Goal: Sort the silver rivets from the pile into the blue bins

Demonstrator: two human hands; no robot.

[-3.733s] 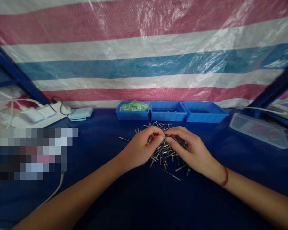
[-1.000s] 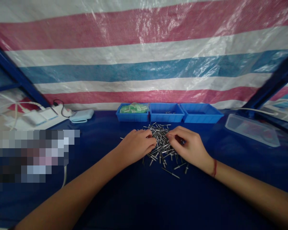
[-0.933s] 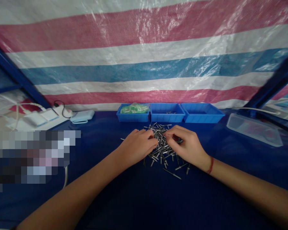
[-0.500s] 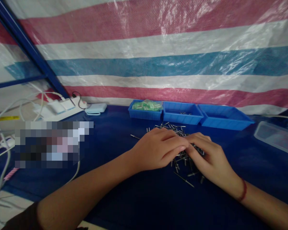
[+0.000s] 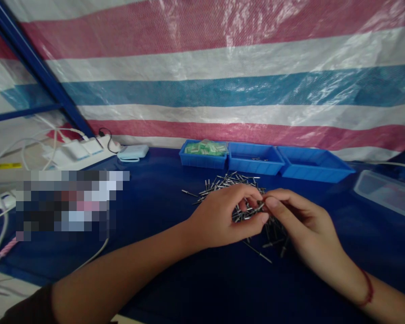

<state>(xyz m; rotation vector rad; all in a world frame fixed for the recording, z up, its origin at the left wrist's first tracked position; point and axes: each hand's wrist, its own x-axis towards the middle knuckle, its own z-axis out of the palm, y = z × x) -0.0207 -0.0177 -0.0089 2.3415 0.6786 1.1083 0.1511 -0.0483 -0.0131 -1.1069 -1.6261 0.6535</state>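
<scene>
Above the pin pile (image 5: 227, 181), the right hand (image 5: 312, 227) pinches an apparent pin (image 5: 260, 206), probably for fingertip control; the left hand (image 5: 216, 218) curves loosely open. 3 blue bins (image 5: 254, 166) stand behind the pile, seemingly within reach.

no readable text tbh | yellow label (image 5: 5, 166), far left of frame: too blurry to make out | nothing legible on the rest either

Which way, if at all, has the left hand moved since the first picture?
Yes: judged against the left blue bin, the left hand is farther right and nearer the camera.
</scene>
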